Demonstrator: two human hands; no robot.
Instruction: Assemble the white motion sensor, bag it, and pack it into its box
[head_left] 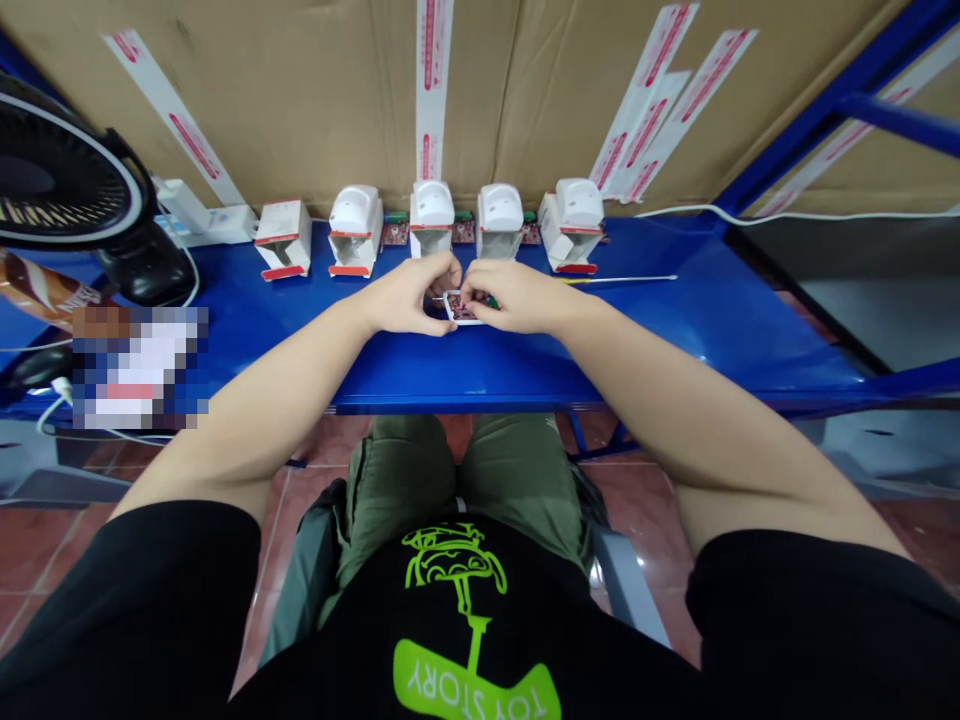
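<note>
Between my left hand (405, 298) and my right hand (511, 298), a small white square frame (454, 308) with a red-and-green circuit board (460, 310) inside sits low over the blue shelf top (480, 370). Fingers of both hands press on its edges, and my right fingertips cover its right side. Behind my hands stands a row of white plastic housings (432, 204) on open white cardboard boxes (283, 240). Small circuit boards (463, 231) lie in the gaps between them. A thin white rod (619, 279) with a yellow section lies to the right of my right hand.
A black desk fan (67, 170) and a white power strip (206, 222) stand at the left, beside a foil snack tube (41, 292) and a pixelated patch (139, 366). Taped cardboard (285, 100) forms the back wall. A white cable runs along it, and blue shelf uprights (840, 110) stand at the right.
</note>
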